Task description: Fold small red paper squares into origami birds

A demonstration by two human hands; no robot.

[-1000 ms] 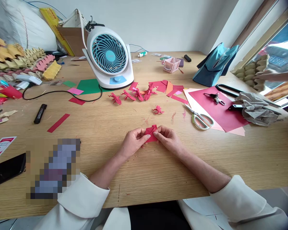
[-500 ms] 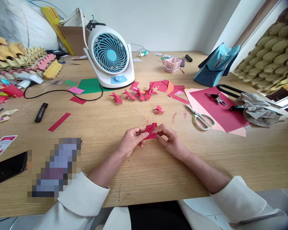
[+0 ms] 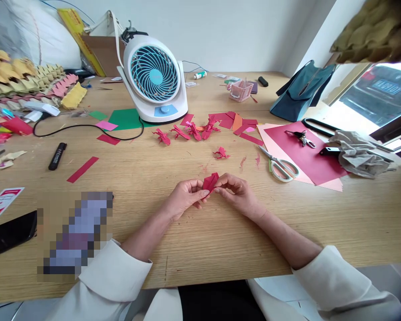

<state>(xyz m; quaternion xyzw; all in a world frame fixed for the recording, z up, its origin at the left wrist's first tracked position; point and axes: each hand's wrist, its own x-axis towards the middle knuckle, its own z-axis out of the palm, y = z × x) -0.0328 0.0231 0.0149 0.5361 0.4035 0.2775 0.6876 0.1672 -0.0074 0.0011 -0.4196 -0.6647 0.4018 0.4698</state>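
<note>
A small folded red paper is held between both hands above the wooden table. My left hand pinches its lower left part, thumb on top. My right hand has its thumb and fingertips closed on the paper's right edge. Just beyond the hands lies one folded red paper figure. Farther back, several similar figures stand in a row. White-handled scissors rest open to the right, partly on pink and red sheets.
A white fan stands at the back, its black cable curving left. A marker, a red strip and a dark phone lie left. At right are a blue bag and crumpled grey cloth.
The red paper is now folded narrower, its right part turned in. My right hand's fingers have come down and closed on its edge. At the upper right, the hanging egg-carton material has risen, uncovering a window.
</note>
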